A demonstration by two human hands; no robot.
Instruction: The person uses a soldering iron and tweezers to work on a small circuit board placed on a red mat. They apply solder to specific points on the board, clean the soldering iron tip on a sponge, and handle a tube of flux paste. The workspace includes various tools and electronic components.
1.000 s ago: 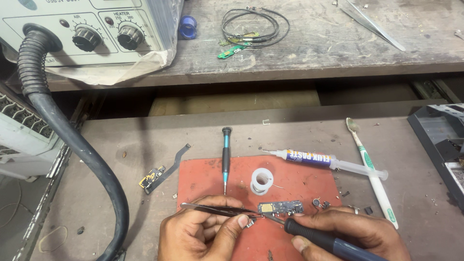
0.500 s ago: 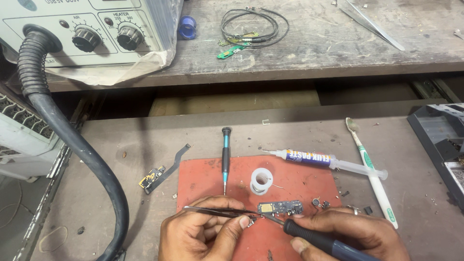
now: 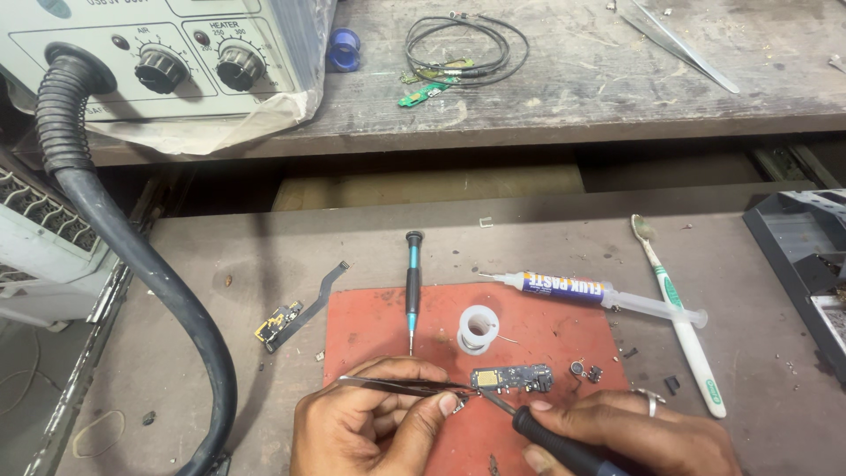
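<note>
Left hand [image 3: 374, 427] at the bottom edge, fingers curled, thumb and forefinger pinching a pair of dark tweezers [image 3: 397, 384]; tips point right, toward the small circuit board [image 3: 513, 378]. Right hand [image 3: 630, 432] just beside it, closed around a black-handled soldering iron [image 3: 564, 447]; ring on one finger. Iron tip [image 3: 490, 401] angles up-left and meets the tweezer tips at the board's lower left corner. Whether the tips touch the board: cannot tell, too small.

Board lies on a red mat [image 3: 370, 326], just above both hands, between them. Right of the board, above the right hand, a few tiny loose parts [image 3: 585, 370] sit on the mat edge. Just beyond the board, a white solder spool [image 3: 478, 329]. Above the left hand, a teal-and-black screwdriver [image 3: 412, 289] lies upright in the frame, tip down on the mat.

Further left of the left hand, a flex cable with a small board [image 3: 295, 310] on the grey bench [image 3: 220, 264]. Beyond the right hand, a flux syringe [image 3: 590, 293], and right of it a white-green toothbrush [image 3: 683, 322].

Far left, a black corrugated hose [image 3: 132, 256] runs up to the hot-air station [image 3: 167, 57] on the upper shelf [image 3: 573, 97]. Coiled black cable [image 3: 465, 44] and long steel tweezers [image 3: 683, 48] lie far up there.
</note>
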